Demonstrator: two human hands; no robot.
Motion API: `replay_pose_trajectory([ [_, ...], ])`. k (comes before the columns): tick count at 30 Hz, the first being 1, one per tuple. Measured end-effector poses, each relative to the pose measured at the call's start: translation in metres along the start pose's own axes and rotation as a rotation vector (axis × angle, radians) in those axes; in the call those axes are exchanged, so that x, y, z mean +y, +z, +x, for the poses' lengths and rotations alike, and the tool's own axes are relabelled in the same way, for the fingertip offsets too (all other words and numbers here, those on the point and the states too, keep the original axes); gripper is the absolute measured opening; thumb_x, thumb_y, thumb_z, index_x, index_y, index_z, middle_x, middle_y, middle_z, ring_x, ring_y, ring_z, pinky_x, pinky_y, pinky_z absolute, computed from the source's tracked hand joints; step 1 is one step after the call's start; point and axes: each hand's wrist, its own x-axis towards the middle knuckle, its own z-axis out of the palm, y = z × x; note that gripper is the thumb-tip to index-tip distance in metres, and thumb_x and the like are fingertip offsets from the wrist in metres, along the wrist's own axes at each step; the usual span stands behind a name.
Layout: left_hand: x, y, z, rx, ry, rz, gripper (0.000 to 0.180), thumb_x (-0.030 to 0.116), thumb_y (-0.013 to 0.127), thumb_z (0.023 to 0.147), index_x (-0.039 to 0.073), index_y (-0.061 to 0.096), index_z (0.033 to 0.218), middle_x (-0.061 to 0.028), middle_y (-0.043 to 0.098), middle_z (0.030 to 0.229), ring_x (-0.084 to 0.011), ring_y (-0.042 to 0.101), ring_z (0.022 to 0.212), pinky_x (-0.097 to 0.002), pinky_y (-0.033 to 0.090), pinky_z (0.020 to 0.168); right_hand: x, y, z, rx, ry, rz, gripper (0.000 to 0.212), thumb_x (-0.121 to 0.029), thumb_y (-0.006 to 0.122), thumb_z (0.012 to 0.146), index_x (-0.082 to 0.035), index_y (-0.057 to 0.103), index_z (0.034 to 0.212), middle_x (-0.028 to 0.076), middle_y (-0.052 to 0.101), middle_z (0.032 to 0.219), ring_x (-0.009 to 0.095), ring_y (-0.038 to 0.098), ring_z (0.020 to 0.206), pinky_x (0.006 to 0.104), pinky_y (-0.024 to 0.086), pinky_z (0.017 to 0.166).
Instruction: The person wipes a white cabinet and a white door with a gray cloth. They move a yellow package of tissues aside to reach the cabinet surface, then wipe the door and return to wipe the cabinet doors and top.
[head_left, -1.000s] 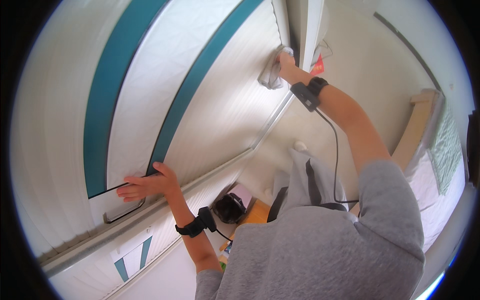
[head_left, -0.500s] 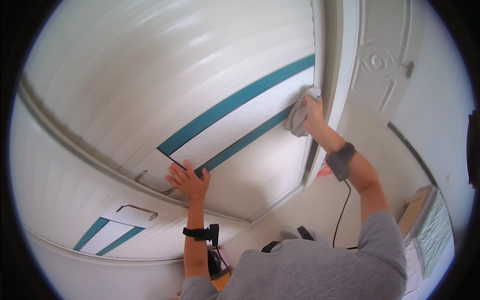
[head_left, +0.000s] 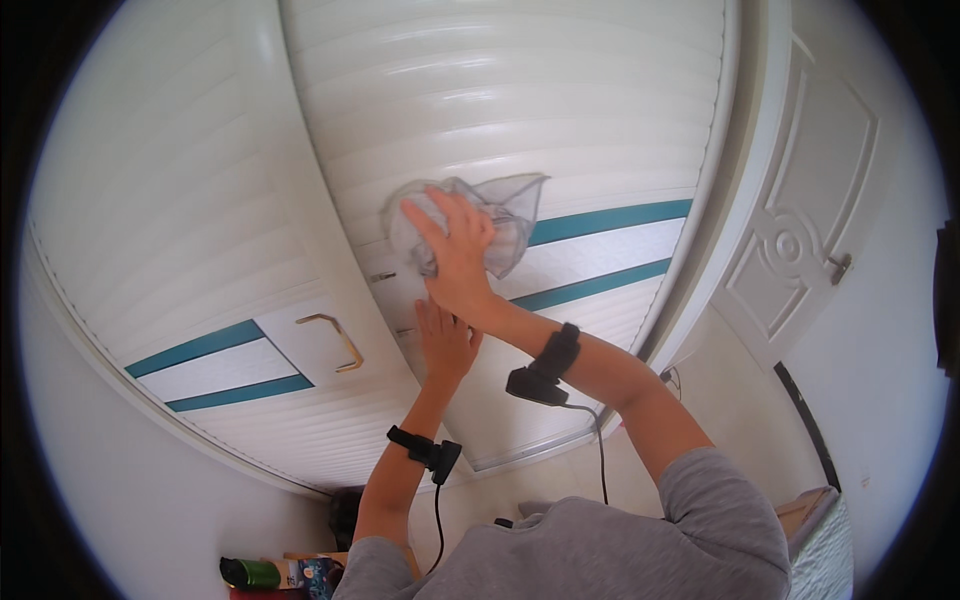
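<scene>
A thin grey-white cleaning cloth [head_left: 515,215] lies bunched against the white ribbed wardrobe door [head_left: 480,120]. My right hand [head_left: 458,255] presses it there, fingers spread over the cloth, just left of the teal-and-white panel. Below the right wrist, my left hand [head_left: 447,345] rests flat on the door with its fingers extended; the right wrist hides some of its fingertips. A metal door handle [head_left: 383,276] shows only in part beside my hands.
The neighbouring wardrobe door [head_left: 240,330] at left carries a curved metal handle [head_left: 335,340]. A panelled room door [head_left: 800,220] stands at right. A green cylindrical container [head_left: 255,573] sits among items at lower left. Cables [head_left: 602,460] hang from the black wrist straps [head_left: 550,370].
My right hand has carried the cloth leftward from the door's right edge to near the handle. My left hand has shifted right in the picture, and the view has turned.
</scene>
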Motion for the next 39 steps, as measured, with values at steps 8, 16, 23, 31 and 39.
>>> replay_pose_trajectory([
  [8, -0.005, -0.062, 0.02, -0.011, -0.026, -0.202, 0.062, 0.01, 0.058, 0.071, 0.008, 0.041, 0.131, -0.0213, 0.027, 0.141, -0.0359, 0.026, 0.131, -0.0537, 0.022, 0.105, 0.05, -0.07, 0.132, 0.417, -0.192, -0.078, 0.065, -0.001, 0.06, 0.066, -0.013, 0.041, 0.127, 0.018, 0.035, 0.133, 0.036, 0.031, 0.124, 0.0486, 0.017, 0.1],
  [16, -0.039, -0.101, 0.048, 0.324, -0.108, 0.048, 0.058, 0.021, 0.06, 0.075, 0.007, 0.043, 0.129, -0.0232, 0.027, 0.14, -0.0399, 0.025, 0.13, -0.0594, 0.015, 0.103, 0.062, -0.096, 0.204, 0.513, -0.255, -0.295, 0.069, -0.026, 0.065, 0.067, -0.015, 0.041, 0.131, 0.015, 0.036, 0.135, 0.032, 0.03, 0.125, 0.0496, 0.013, 0.1],
  [23, -0.087, -0.099, 0.042, 0.399, -0.179, 0.028, 0.063, 0.029, 0.062, 0.075, 0.009, 0.041, 0.13, -0.0274, 0.025, 0.141, -0.0437, 0.022, 0.13, -0.061, 0.011, 0.103, 0.017, -0.026, 0.073, -0.295, -0.601, -0.388, 0.08, -0.036, 0.075, 0.058, -0.027, 0.043, 0.131, 0.008, 0.033, 0.142, 0.029, 0.029, 0.131, 0.0535, 0.02, 0.098],
  [31, -0.095, -0.086, 0.032, 0.413, -0.126, 0.021, 0.064, 0.035, 0.059, 0.077, 0.012, 0.039, 0.133, -0.0256, 0.029, 0.14, -0.0411, 0.025, 0.131, -0.0595, 0.011, 0.104, 0.026, -0.065, 0.134, -0.199, -0.926, -0.721, 0.066, -0.018, 0.063, 0.071, -0.033, 0.041, 0.131, 0.003, 0.033, 0.143, 0.021, 0.032, 0.131, 0.0519, 0.026, 0.098],
  [39, -0.098, -0.088, 0.031, 0.439, -0.131, 0.038, 0.059, 0.034, 0.057, 0.079, 0.01, 0.043, 0.13, -0.0259, 0.032, 0.138, -0.0397, 0.029, 0.129, -0.0577, 0.014, 0.104, -0.028, -0.055, 0.25, 0.163, -0.51, -0.534, 0.066, -0.01, 0.065, 0.07, -0.016, 0.041, 0.132, 0.018, 0.037, 0.134, 0.035, 0.036, 0.122, 0.0449, 0.028, 0.102],
])
